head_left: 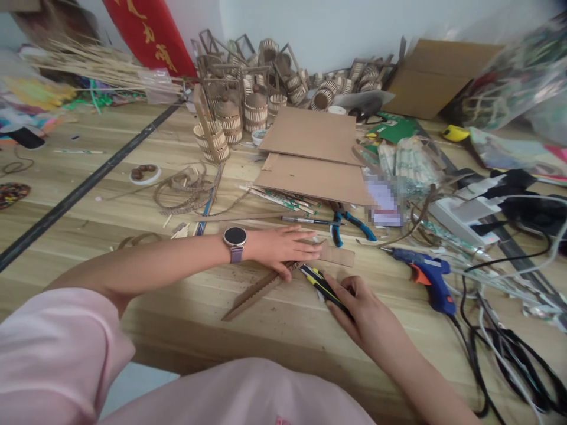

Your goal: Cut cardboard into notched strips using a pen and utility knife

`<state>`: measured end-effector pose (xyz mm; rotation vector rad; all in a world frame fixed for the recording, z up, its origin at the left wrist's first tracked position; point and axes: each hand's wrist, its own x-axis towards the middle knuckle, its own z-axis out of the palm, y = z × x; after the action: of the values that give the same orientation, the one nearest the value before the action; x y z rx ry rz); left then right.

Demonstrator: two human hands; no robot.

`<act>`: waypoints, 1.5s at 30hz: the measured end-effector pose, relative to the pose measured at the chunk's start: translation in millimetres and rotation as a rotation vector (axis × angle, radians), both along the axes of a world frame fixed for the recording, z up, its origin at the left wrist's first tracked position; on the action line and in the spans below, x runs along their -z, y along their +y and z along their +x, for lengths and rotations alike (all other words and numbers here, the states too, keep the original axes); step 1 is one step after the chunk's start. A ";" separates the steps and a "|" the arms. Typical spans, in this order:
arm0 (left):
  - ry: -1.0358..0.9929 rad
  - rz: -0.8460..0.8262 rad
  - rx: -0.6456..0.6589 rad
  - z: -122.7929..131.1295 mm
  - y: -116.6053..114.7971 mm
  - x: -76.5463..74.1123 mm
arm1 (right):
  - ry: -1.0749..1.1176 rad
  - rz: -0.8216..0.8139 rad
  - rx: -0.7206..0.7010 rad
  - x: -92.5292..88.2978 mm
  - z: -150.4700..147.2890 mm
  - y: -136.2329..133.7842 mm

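Note:
My left hand (pixel 279 245), with a watch (pixel 235 237) on its wrist, lies flat with fingers stretched over narrow brown cardboard pieces. One cardboard strip (pixel 252 297) with a ridged edge slants out below the thumb toward the table's front. A flat cardboard piece (pixel 339 255) shows past the fingertips. A black and yellow utility knife (pixel 328 290) is gripped in my right hand (pixel 365 310). Its front end is beside the strip near my left thumb; whether the blade touches the cardboard I cannot tell. A pen (pixel 310 221) lies just beyond my left hand.
Blue-handled pliers (pixel 358 226) lie behind the hands, and a blue glue gun (pixel 427 273) rests to the right with cables. Larger cardboard sheets (pixel 314 133) cover sticks at the middle. Small bamboo baskets (pixel 228 118) stand at the back. A power strip (pixel 465 218) sits far right.

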<state>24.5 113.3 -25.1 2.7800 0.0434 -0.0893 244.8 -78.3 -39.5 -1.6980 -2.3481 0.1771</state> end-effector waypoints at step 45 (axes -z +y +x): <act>0.212 -0.061 0.002 -8.0 0.6 -7.7 | -0.083 0.070 -0.069 -6.3 -14.0 -15.1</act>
<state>16.5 113.9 -17.3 2.6987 0.0896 -0.3792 230.8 -93.4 -33.2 -1.6229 -2.4445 0.0368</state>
